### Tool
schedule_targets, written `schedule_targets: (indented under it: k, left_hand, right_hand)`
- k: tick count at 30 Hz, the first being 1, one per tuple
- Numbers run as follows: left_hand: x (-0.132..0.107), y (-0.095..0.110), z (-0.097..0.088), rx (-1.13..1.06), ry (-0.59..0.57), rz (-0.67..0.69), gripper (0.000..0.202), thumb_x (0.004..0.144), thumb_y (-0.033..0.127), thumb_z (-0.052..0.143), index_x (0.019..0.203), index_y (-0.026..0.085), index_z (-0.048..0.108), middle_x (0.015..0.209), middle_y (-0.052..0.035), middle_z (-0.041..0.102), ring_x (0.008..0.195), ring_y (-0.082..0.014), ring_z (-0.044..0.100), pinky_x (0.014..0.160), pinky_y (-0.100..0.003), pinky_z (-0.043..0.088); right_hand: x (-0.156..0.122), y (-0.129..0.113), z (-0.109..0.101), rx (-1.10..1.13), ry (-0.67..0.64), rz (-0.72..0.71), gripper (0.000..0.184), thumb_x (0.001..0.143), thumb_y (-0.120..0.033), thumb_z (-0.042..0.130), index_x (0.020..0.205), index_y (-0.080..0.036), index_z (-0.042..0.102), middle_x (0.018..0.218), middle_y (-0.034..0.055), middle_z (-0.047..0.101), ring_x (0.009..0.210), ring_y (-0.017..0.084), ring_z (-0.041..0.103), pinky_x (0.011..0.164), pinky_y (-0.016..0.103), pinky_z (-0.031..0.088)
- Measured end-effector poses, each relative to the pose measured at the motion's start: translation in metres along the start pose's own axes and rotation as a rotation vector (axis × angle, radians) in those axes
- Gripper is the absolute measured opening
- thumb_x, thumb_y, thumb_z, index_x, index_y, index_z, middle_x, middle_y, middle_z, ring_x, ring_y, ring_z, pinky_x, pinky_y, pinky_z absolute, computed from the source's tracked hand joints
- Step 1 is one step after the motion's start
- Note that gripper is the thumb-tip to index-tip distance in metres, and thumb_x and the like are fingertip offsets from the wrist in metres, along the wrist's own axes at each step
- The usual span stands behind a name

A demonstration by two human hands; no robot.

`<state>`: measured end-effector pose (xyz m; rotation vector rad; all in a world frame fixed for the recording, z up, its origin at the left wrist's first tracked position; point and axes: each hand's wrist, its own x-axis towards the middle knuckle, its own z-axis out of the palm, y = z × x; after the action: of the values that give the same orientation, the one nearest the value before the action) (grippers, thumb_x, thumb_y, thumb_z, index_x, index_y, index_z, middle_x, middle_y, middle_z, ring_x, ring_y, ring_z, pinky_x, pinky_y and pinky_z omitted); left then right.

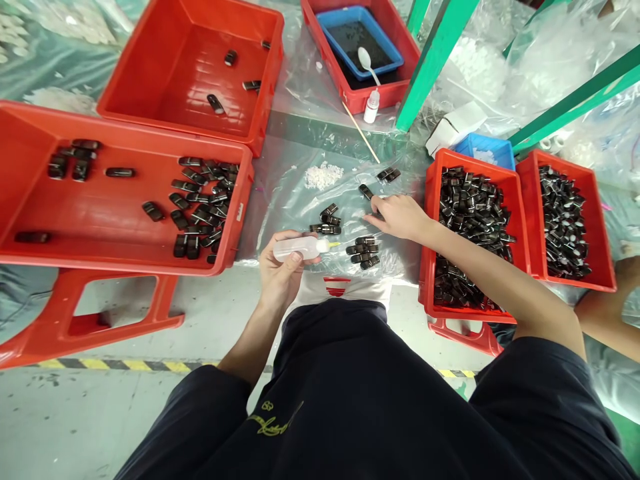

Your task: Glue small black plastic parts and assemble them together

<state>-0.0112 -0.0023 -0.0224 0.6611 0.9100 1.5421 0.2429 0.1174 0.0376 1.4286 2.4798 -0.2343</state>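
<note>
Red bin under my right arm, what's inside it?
The red bin holds a dense heap of small black parts. The heap hides its floor, and the arm of the right hand crosses over it, covering a strip of the parts.

Setting: we log a small-parts assembly workshop, worked at floor level. Evidence we count: red plastic bins (pixel 431 220) heaped with identical small black parts (pixel 470 207), clear plastic sheeting (pixel 300 193) as work surface, hazard tape (pixel 125 365) on concrete floor (pixel 75 413), green metal frame (pixel 435 60).

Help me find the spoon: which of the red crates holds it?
The top-centre red crate. Alone among them it holds a blue tray, and the white spoon lies in that tray.
</note>
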Motion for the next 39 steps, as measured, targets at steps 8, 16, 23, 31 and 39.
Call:
schedule_targets:
  k: [8, 16, 23, 31, 39]
  left_hand:
    - [0.005, -0.002, 0.005, -0.003, -0.001, 0.001, 0.052, 0.067, 0.048, 0.100, 0.102, 0.019, 0.074, 0.097, -0.0080, 0.084, 0.095, -0.0223, 0.083, 0.065, -0.022, 0.068]
    - [0.007, -0.003, 0.018, 0.110, -0.031, 0.056, 0.049, 0.070, 0.048, 0.098, 0.103, 0.020, 0.074, 0.100, -0.0079, 0.084, 0.100, -0.0261, 0.083, 0.067, -0.028, 0.068]
    - [0.004, -0.002, 0.014, 0.156, -0.085, 0.108, 0.042, 0.075, 0.040, 0.096, 0.106, 0.020, 0.076, 0.105, -0.0092, 0.084, 0.094, -0.0247, 0.082, 0.069, -0.031, 0.070]
    - [0.004, -0.002, 0.005, 0.199, -0.106, 0.110, 0.040, 0.076, 0.037, 0.095, 0.107, 0.020, 0.076, 0.107, -0.0094, 0.084, 0.096, -0.0268, 0.082, 0.069, -0.032, 0.070]
    - [0.013, 0.020, 0.010, 0.326, -0.159, 0.122, 0.045, 0.066, 0.033, 0.100, 0.101, 0.018, 0.075, 0.101, -0.0101, 0.085, 0.100, -0.0312, 0.083, 0.085, -0.041, 0.069]
  right_hand:
    - [-0.043, 0.004, -0.002, 0.582, 0.137, -0.148, 0.039, 0.104, -0.023, 0.038, 0.142, -0.016, 0.042, 0.097, 0.0082, 0.068, 0.080, 0.023, 0.063, 0.082, 0.040, 0.052]
    - [-0.073, -0.018, -0.003, 1.132, 0.108, -0.230, 0.025, 0.106, -0.040, 0.061, 0.122, -0.021, 0.057, 0.114, 0.0104, 0.080, 0.075, 0.016, 0.070, 0.071, 0.034, 0.059]
    - [-0.073, -0.025, -0.005, 1.237, 0.094, -0.225, 0.026, 0.103, -0.042, 0.068, 0.116, -0.019, 0.066, 0.110, 0.0100, 0.082, 0.079, 0.016, 0.073, 0.071, 0.033, 0.061]
    - [-0.073, -0.028, -0.004, 1.175, 0.080, -0.246, 0.024, 0.105, -0.040, 0.065, 0.117, -0.020, 0.067, 0.110, 0.0091, 0.082, 0.079, 0.016, 0.073, 0.067, 0.031, 0.058]
    - [-0.070, -0.029, -0.002, 1.115, 0.116, -0.305, 0.023, 0.106, -0.038, 0.063, 0.116, -0.018, 0.068, 0.107, 0.0094, 0.084, 0.081, 0.017, 0.074, 0.064, 0.028, 0.050]
